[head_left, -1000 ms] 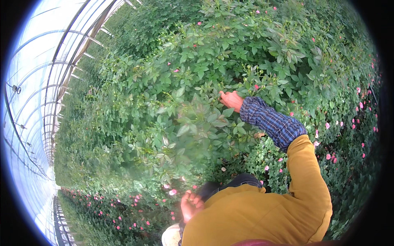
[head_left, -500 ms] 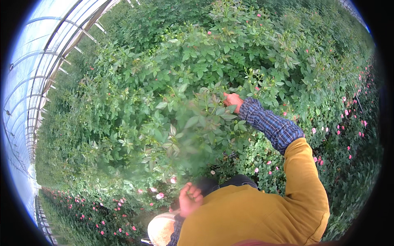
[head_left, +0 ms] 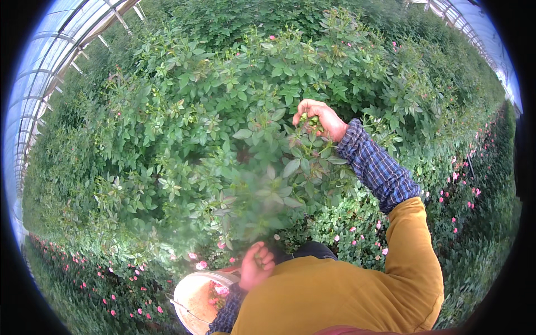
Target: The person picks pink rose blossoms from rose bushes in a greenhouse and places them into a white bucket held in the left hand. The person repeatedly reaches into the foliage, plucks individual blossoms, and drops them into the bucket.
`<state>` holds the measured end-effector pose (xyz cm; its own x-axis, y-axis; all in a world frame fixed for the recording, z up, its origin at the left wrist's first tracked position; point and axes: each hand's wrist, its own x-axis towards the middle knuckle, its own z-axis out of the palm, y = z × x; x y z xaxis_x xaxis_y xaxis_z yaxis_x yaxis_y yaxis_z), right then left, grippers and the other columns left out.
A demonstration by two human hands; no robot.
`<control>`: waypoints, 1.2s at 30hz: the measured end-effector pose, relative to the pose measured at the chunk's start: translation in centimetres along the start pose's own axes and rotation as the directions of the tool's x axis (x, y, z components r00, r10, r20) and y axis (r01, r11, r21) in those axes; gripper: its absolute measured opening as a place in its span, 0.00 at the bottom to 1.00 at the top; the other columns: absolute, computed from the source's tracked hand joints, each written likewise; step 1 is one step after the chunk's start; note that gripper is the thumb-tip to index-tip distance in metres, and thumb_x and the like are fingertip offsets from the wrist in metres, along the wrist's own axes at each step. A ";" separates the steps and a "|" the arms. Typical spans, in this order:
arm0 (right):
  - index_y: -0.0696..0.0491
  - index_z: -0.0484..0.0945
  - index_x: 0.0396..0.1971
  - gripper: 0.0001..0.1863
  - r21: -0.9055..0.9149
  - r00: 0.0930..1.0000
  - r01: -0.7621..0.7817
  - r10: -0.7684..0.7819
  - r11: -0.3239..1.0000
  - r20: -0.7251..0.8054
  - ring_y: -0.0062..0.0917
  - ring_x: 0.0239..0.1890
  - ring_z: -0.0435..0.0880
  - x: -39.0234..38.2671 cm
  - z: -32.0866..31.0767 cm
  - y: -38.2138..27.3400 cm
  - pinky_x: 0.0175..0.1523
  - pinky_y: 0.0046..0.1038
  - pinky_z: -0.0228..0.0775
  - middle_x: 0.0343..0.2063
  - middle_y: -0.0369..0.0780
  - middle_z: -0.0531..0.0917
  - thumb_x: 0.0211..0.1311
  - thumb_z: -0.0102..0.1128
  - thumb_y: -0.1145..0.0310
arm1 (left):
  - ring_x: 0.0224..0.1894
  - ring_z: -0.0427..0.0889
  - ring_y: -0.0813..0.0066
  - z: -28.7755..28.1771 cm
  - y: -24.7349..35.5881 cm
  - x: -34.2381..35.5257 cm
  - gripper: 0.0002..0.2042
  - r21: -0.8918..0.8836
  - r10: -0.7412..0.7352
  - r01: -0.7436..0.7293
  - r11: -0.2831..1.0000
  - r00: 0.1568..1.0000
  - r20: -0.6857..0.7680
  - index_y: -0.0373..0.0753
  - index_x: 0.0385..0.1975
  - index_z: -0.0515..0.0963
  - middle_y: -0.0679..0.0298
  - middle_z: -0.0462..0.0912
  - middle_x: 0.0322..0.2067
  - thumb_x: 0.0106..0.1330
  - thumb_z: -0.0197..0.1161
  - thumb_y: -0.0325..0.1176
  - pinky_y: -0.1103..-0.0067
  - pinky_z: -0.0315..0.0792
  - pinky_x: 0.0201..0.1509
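Observation:
My right hand (head_left: 322,119) reaches out over the tall rose bushes (head_left: 223,151), its fingers curled round a cluster of small green rose buds (head_left: 310,121). Leafy shoots stand just below that wrist. Close to my body, my left hand (head_left: 257,267) is held with the fingers folded in toward the palm; whether anything lies inside them I cannot make out. Beside the left forearm hangs a white bucket (head_left: 188,290) with a wire handle. Some pink blooms and green bits (head_left: 219,291) lie in it, partly hidden by my sleeve.
Dense foliage rises right in front of me, one close shoot blurred. Pink flowers (head_left: 202,265) dot the lower plants on both sides. A curved greenhouse frame with clear sheeting (head_left: 39,72) runs along the left, and another stretch (head_left: 474,28) shows at the upper right.
My right hand has risen a little and turned, and green buds now show in its grip. More of the bucket and its contents has come into view. My left hand stays curled near my waist.

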<state>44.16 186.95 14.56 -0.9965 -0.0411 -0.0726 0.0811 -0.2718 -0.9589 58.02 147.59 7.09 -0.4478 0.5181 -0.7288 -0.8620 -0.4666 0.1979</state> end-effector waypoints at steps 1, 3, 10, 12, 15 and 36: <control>0.54 0.72 0.32 0.12 -0.020 1.000 0.024 -0.024 1.000 0.008 0.16 0.22 0.74 1.5 1.6 -0.6 0.22 0.18 0.63 0.26 0.38 0.78 0.47 0.42 0.74 | 0.22 0.59 0.80 0.0 0.2 0.0 0.06 0.009 -0.005 0.005 1.000 1.000 -0.004 0.47 0.34 0.70 0.74 0.61 0.21 0.59 0.59 0.34 0.84 0.51 0.20; 0.54 0.72 0.32 0.12 -0.215 0.994 0.084 -0.068 0.973 0.081 0.18 0.20 0.70 3.9 4.2 -1.0 0.25 0.20 0.63 0.27 0.39 0.79 0.45 0.43 0.75 | 0.21 0.59 0.80 -0.1 0.8 -0.1 0.05 0.015 -0.011 0.011 1.000 1.000 -0.006 0.47 0.33 0.70 0.74 0.61 0.20 0.60 0.58 0.34 0.84 0.51 0.19; 0.54 0.74 0.30 0.06 -0.070 0.997 -0.080 0.079 0.994 -0.016 0.14 0.14 0.63 7.6 6.8 0.4 0.20 0.21 0.55 0.19 0.32 0.72 0.52 0.53 0.69 | 0.21 0.59 0.80 -1.6 2.3 -0.1 0.05 -0.035 -0.026 0.027 0.999 0.999 0.034 0.46 0.34 0.70 0.74 0.61 0.20 0.60 0.57 0.33 0.84 0.51 0.20; 0.55 0.77 0.35 0.10 -0.453 0.995 -0.012 -0.033 0.892 -0.091 0.17 0.15 0.68 8.4 6.8 1.1 0.20 0.25 0.59 0.20 0.35 0.76 0.54 0.57 0.68 | 0.23 0.60 0.79 -2.0 2.7 0.1 0.07 -0.033 -0.034 0.036 0.999 0.998 0.057 0.46 0.35 0.70 0.73 0.62 0.21 0.59 0.58 0.34 0.84 0.52 0.21; 0.55 0.78 0.38 0.12 -0.906 0.939 0.216 -0.330 0.364 0.092 0.32 0.23 0.79 8.9 6.4 2.4 0.31 0.33 0.69 0.23 0.43 0.81 0.55 0.55 0.67 | 0.25 0.62 0.78 -2.4 3.2 0.5 0.10 0.007 -0.054 0.054 0.999 0.993 0.102 0.45 0.38 0.68 0.72 0.63 0.23 0.58 0.58 0.35 0.83 0.53 0.23; 0.55 0.68 0.37 0.08 0.282 0.927 0.373 -0.364 0.884 -0.089 0.13 0.14 0.62 -11.1 15.2 -7.9 0.10 0.13 0.50 0.33 0.38 0.70 0.64 0.46 0.66 | 0.20 0.63 0.83 4.0 -9.9 2.8 0.06 0.357 -0.140 0.038 0.933 0.954 0.265 0.39 0.37 0.71 0.71 0.66 0.20 0.66 0.51 0.32 0.86 0.53 0.17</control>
<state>54.88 174.99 27.15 -0.9553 0.1460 0.2570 -0.2950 -0.5267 -0.7972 64.37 156.50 5.68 -0.3696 0.7493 -0.5495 -0.9063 -0.1603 0.3909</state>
